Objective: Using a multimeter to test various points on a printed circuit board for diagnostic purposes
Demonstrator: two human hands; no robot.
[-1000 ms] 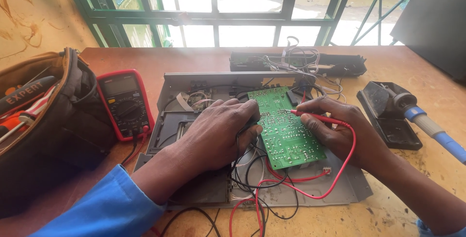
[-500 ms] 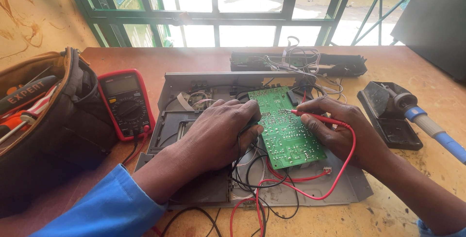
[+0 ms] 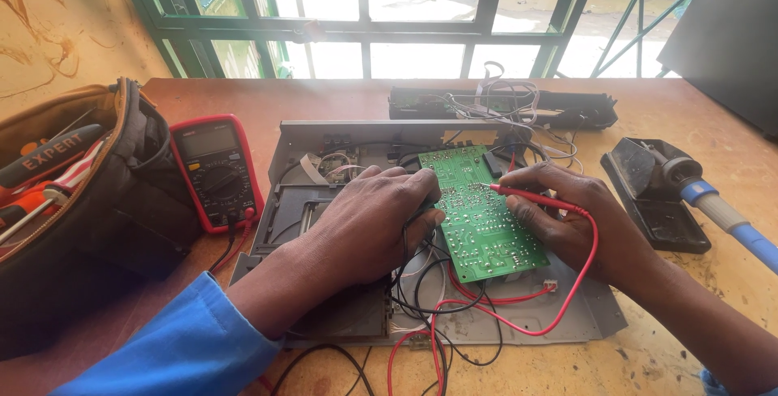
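Far left: open tool bag [image 3: 89, 201] with screwdrivers inside, on wooden table [image 3: 689, 315]. Just beside it, red multimeter [image 3: 215, 171], leads plugged in at its bottom. Centre: opened grey metal chassis [image 3: 324, 132] lying flat, wires spilling over front edge. Left hand [image 3: 369, 226], blue sleeve, palm down over chassis, fingers curled at left edge of green circuit board [image 3: 480, 211]; black lead runs from under it, what it grips is hidden. Board sits tilted on chassis, solder side up. Right hand [image 3: 579, 222] pinched shut on red probe [image 3: 531, 196], tip touching board's upper area. Black front panel [image 3: 502, 107] behind, near window. Far right: soldering iron [image 3: 717, 209] in black stand [image 3: 648, 193].
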